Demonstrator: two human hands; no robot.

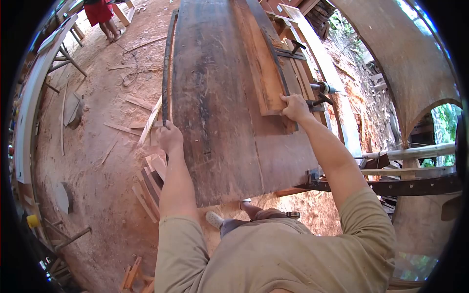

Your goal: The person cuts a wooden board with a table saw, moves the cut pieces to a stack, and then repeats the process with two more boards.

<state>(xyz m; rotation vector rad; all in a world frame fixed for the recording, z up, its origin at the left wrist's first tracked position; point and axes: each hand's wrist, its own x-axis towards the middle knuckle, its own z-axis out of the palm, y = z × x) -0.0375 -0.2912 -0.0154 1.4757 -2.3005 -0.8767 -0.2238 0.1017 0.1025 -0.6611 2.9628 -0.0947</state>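
Observation:
A wide, dark wooden workbench top (220, 161) stretches away in front of me. My left hand (170, 136) is closed around the near end of a long, narrow wooden strip (167, 73) at the bench's left edge. On the right side, my right hand (295, 107) grips the near end of a thick orange-brown board (266, 83), fingers over its corner. This board lies lengthwise on the bench, with a dark edge along its right side. Two black clamp handles (320, 101) stick out just right of my right hand.
A perforated metal bar (415, 186) juts out from the bench's near right corner. Offcuts (149, 180) lean below the left edge. Sawdust and scraps cover the floor (97, 127). A person in red shorts (99, 13) stands at the far left, near a long side bench (27, 107).

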